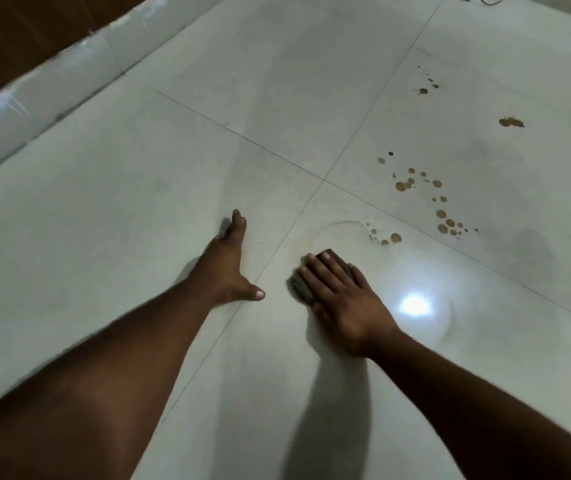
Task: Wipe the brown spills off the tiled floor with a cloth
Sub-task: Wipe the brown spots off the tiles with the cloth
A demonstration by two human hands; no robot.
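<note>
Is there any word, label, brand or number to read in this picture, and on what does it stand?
None: nothing readable. The pale grey tiled floor, the dark folded cloth under the right hand, the left hand and the brown spills bear no writing.

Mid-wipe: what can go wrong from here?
The cloth under the right hand looks dark and small; it may smear drops, like the faint ring beside them. The far blot and specks beyond are easily missed. The left hand braces flat on glossy tile and could slip.
</note>
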